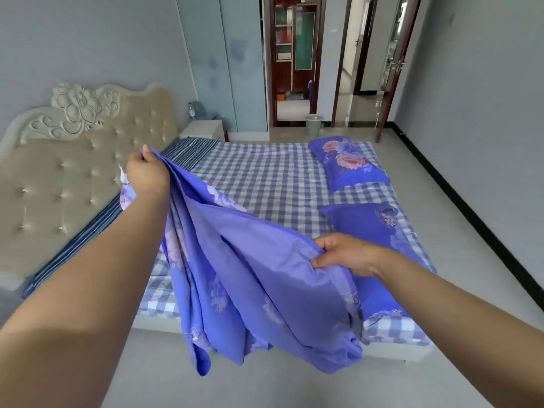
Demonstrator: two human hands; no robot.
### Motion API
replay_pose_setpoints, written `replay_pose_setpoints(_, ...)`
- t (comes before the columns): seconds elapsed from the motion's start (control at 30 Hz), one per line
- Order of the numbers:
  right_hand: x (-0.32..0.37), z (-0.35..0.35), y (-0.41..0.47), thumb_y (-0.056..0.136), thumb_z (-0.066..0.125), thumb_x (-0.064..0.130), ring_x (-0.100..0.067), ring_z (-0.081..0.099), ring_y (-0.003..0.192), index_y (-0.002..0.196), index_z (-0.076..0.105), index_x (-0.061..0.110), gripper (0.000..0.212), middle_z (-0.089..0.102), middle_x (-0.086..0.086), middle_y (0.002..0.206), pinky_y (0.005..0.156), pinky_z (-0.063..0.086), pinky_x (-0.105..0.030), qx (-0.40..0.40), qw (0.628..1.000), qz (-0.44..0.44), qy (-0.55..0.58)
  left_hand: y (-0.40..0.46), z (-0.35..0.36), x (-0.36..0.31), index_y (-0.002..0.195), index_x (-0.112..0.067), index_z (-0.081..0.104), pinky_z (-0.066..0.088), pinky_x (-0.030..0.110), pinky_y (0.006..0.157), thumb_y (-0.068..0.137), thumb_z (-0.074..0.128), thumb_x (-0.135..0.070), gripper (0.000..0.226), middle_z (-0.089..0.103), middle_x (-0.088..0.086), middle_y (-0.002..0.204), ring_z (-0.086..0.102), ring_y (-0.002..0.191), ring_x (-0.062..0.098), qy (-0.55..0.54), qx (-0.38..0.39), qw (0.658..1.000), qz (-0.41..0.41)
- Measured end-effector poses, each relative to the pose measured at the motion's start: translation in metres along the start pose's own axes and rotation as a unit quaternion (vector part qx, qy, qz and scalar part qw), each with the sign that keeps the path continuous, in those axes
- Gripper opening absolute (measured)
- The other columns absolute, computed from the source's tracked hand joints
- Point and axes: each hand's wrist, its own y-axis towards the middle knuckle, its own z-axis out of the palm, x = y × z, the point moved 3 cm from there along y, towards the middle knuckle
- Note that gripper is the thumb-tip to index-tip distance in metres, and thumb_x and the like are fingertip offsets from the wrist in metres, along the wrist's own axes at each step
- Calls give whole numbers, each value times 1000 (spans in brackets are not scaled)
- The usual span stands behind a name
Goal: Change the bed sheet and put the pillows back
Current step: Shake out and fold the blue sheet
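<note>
A blue-purple floral bed sheet (253, 275) hangs in folds between my two hands, above the near edge of the bed (265, 178). My left hand (147, 175) grips its upper edge, raised near the headboard. My right hand (347, 254) grips another edge lower down, thumb on top. The sheet's lower end dangles over the floor in front of the bed. The mattress wears a blue-and-white checked cover. Two blue floral pillows lie at the bed's right side: one (350, 163) farther away, one (374, 225) nearer, partly behind my right hand.
A padded beige headboard (67, 172) stands at the left, with a striped cloth (188, 151) along its base. A white nightstand (203, 129) sits beyond the bed, and a bin (313, 125) stands by the open doorway. Grey floor runs around the bed.
</note>
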Motion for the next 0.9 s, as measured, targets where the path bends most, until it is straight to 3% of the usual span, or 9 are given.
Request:
replay_pose_setpoints(0.1,11,-20,-39,80,74,31,-31,66,91,91,71,10,24,70,-17,95,91,48,-56,-3,996,-2,-92,-32,-19,3,109,3,57,40,34,84,101,32,-38,48,64,23,107,58,101,36,16,-2,1000,7)
replay_pose_setpoints(0.17,16,-23,-66,83,70,34,-21,65,87,94,70,3,32,71,-9,92,94,48,-48,-15,994,-19,-105,-54,-31,4,108,0,57,40,35,85,101,31,-41,49,64,21,106,59,100,36,20,-3,1000,4)
replay_pose_setpoints(0.27,10,-21,-106,64,68,71,-15,55,76,84,65,-2,77,61,-5,79,82,47,-38,-55,989,-22,-134,-90,-49,0,106,6,55,39,36,81,101,32,-36,49,63,26,107,57,100,39,-8,-3,1000,24)
replay_pose_setpoints(0.37,-10,-12,-153,59,58,84,-16,47,70,74,63,10,76,52,-6,71,75,39,-32,-89,990,-13,-107,-133,-70,-11,106,6,56,39,36,81,102,33,-35,47,63,26,107,58,100,39,-8,-1,999,39)
replay_pose_setpoints(0.5,-27,0,-222,88,62,42,-12,52,60,65,64,15,36,58,-1,63,63,44,-25,-60,998,-22,-22,-193,-83,-18,97,5,57,40,38,81,101,36,-33,44,62,28,103,57,99,40,2,89,993,72)
replay_pose_setpoints(0.6,-21,-1,-275,72,76,16,-7,61,59,73,69,9,10,66,1,67,57,49,-19,35,998,-34,51,-231,-78,-11,76,-3,53,42,38,82,100,40,-31,39,59,29,94,59,99,41,34,208,976,58)
replay_pose_setpoints(0.67,-6,-5,-304,67,74,-3,-12,67,65,78,75,8,16,71,-4,75,61,54,-22,63,990,-62,111,-255,-75,-11,63,-11,48,42,35,84,100,42,-29,42,57,23,89,59,103,38,86,286,953,54)
replay_pose_setpoints(0.8,34,4,-337,73,42,-10,-17,70,72,85,76,8,40,72,-8,82,66,56,-24,59,966,-144,204,-287,-69,-27,92,-1,64,40,31,89,101,43,-26,33,62,18,101,55,111,31,246,443,859,72)
replay_pose_setpoints(0.9,62,17,-341,68,42,-13,-18,67,66,80,74,4,38,70,-10,75,62,55,-23,19,958,-166,233,-281,-67,-37,112,-4,59,42,32,96,95,52,-40,41,58,14,117,52,117,28,300,490,814,81)
